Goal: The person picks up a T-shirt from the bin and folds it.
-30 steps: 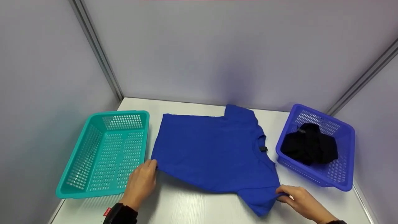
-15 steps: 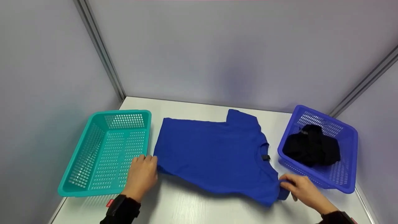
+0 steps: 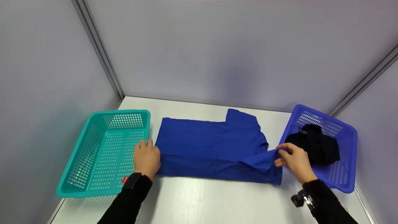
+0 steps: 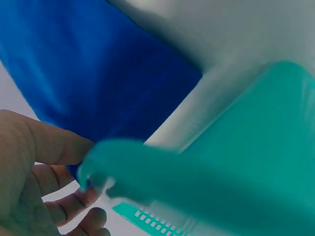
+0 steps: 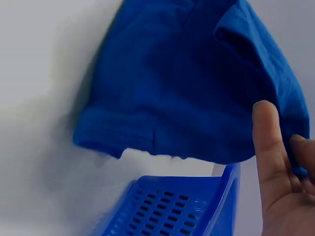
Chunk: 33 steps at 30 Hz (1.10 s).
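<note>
- The blue shirt (image 3: 202, 137) lies between the two hands, its long axis running left to right, roughly parallel to the worktop's (image 3: 192, 202) back edge.
- Its near side is doubled over toward that edge; the far sleeve points at it.
- The left hand (image 3: 147, 160) is at the hem end, its grip pinching the near corner between thumb and finger, other fingers loose.
- The right hand (image 3: 295, 160), nearer the collar, holds the turned-over flap up in a thumb-and-finger grip, one finger extended.
- Count: one shirt; two baskets, a teal basket (image 3: 119, 154) toward the worktop's left edge and a purple basket (image 3: 350, 155) toward its right.
- Black cloth (image 3: 325, 147) sits in the latter; how many pieces, I cannot tell.
</note>
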Each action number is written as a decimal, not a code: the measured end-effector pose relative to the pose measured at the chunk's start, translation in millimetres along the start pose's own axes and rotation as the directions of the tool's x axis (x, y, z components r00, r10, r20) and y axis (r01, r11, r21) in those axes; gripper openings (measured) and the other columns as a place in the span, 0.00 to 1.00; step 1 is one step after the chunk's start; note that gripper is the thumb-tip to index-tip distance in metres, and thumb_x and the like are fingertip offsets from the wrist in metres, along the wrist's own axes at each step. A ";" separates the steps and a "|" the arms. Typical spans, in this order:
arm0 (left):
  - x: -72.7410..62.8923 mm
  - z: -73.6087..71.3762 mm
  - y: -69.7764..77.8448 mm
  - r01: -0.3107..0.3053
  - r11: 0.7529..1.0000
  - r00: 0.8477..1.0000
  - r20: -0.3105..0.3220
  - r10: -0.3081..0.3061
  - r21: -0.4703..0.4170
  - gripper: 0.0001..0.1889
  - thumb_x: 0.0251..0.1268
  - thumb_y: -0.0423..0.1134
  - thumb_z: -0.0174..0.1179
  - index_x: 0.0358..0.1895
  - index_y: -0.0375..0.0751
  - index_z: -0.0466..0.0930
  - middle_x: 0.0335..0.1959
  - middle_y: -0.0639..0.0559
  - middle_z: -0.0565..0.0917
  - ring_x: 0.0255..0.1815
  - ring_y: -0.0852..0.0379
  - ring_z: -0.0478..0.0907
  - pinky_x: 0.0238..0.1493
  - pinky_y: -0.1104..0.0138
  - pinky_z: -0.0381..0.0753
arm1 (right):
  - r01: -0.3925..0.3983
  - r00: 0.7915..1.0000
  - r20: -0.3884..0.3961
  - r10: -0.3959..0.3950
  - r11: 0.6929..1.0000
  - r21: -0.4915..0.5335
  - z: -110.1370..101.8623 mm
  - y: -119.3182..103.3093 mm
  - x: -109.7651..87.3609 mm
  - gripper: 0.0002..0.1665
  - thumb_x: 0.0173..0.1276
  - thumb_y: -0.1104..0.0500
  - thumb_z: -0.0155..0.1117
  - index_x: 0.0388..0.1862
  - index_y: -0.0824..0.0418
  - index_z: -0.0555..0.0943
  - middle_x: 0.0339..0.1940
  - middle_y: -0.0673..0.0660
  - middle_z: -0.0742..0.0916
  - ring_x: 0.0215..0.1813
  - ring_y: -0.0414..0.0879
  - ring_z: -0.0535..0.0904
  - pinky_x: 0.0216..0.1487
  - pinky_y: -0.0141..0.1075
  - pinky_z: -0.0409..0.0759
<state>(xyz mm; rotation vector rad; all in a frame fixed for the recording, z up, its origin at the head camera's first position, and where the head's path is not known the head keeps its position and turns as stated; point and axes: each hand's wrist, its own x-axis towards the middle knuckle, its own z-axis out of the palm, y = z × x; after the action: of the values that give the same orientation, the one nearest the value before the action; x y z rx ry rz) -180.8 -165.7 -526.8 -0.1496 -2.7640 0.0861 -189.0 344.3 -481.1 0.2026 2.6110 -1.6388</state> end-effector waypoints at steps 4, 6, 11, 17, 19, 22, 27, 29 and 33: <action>7.9 7.4 1.4 0.011 0.999 1.000 0.016 -0.012 0.032 0.11 0.55 0.33 0.71 0.22 0.33 0.80 0.38 0.38 0.76 0.46 0.39 0.72 0.44 0.50 0.72 | 0.024 0.999 -0.027 -0.024 1.000 0.010 8.1 -6.2 14.7 0.16 0.81 0.69 0.55 0.62 0.77 0.77 0.45 0.63 0.89 0.35 0.40 0.90 0.42 0.35 0.90; 10.4 12.1 2.3 0.020 0.999 1.000 0.012 -0.021 0.044 0.09 0.59 0.32 0.67 0.24 0.32 0.81 0.39 0.38 0.76 0.47 0.39 0.72 0.45 0.49 0.72 | 0.043 0.998 -0.046 -0.044 0.999 -0.022 13.4 -8.1 20.1 0.16 0.81 0.69 0.55 0.61 0.76 0.78 0.50 0.68 0.88 0.37 0.39 0.90 0.43 0.32 0.89; 13.5 19.1 6.7 0.047 0.997 0.998 0.042 -0.050 0.068 0.12 0.71 0.31 0.56 0.32 0.29 0.85 0.49 0.33 0.78 0.58 0.35 0.71 0.56 0.45 0.72 | 0.073 0.990 -0.109 -0.091 0.985 -0.158 27.6 -7.7 26.8 0.17 0.79 0.66 0.59 0.62 0.72 0.81 0.62 0.72 0.85 0.52 0.50 0.90 0.49 0.25 0.85; 13.9 3.7 17.1 0.047 0.988 0.975 0.206 -0.078 0.149 0.15 0.79 0.34 0.50 0.53 0.30 0.85 0.67 0.31 0.76 0.76 0.30 0.63 0.73 0.36 0.64 | 0.270 0.953 -0.046 -0.299 0.910 -0.315 46.4 5.4 15.8 0.27 0.75 0.70 0.61 0.72 0.71 0.75 0.78 0.74 0.72 0.76 0.67 0.72 0.71 0.50 0.76; 14.5 -3.6 24.1 0.004 0.988 0.970 0.241 -0.041 0.153 0.15 0.79 0.35 0.51 0.56 0.31 0.84 0.68 0.31 0.75 0.77 0.31 0.63 0.73 0.37 0.63 | 0.368 0.914 -0.018 -0.406 0.846 -0.386 53.8 13.7 8.1 0.24 0.71 0.72 0.63 0.66 0.71 0.80 0.71 0.73 0.80 0.70 0.68 0.79 0.67 0.56 0.80; 11.5 -9.8 39.9 -0.092 0.992 0.964 0.256 0.067 0.084 0.13 0.74 0.35 0.57 0.53 0.33 0.85 0.61 0.33 0.79 0.70 0.34 0.71 0.68 0.41 0.70 | 0.451 0.868 0.044 -0.495 0.747 -0.489 64.3 30.7 -4.6 0.14 0.66 0.74 0.68 0.50 0.67 0.87 0.50 0.67 0.91 0.50 0.62 0.89 0.53 0.57 0.85; -9.5 -2.1 70.4 -0.155 0.979 0.928 0.319 0.191 -0.135 0.11 0.65 0.33 0.64 0.50 0.37 0.85 0.49 0.39 0.84 0.51 0.39 0.81 0.50 0.46 0.83 | 0.445 0.894 0.241 -0.377 0.682 -0.580 75.7 68.1 -21.6 0.16 0.70 0.69 0.68 0.55 0.65 0.87 0.57 0.64 0.90 0.61 0.63 0.86 0.64 0.58 0.81; -21.2 4.8 77.5 -0.130 0.969 0.915 0.351 0.199 -0.210 0.15 0.66 0.31 0.64 0.56 0.38 0.84 0.52 0.38 0.83 0.52 0.37 0.82 0.47 0.45 0.85 | 0.422 0.906 0.313 -0.286 0.674 -0.607 78.0 82.5 -27.6 0.22 0.74 0.65 0.66 0.66 0.66 0.82 0.69 0.66 0.83 0.73 0.67 0.77 0.73 0.62 0.72; -40.2 15.7 78.9 -0.083 0.953 0.893 0.403 0.200 -0.290 0.24 0.70 0.36 0.66 0.68 0.42 0.79 0.65 0.34 0.78 0.62 0.29 0.78 0.52 0.39 0.84 | 0.384 0.915 0.361 -0.178 0.657 -0.649 80.0 101.5 -40.2 0.32 0.80 0.56 0.63 0.78 0.63 0.72 0.80 0.67 0.72 0.82 0.69 0.62 0.79 0.65 0.60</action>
<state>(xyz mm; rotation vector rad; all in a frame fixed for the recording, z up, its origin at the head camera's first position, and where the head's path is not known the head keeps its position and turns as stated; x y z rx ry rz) -142.1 -92.7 -562.2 -0.4572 -3.1919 -0.2486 -137.2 312.6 -602.0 -0.4607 2.9048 -0.4968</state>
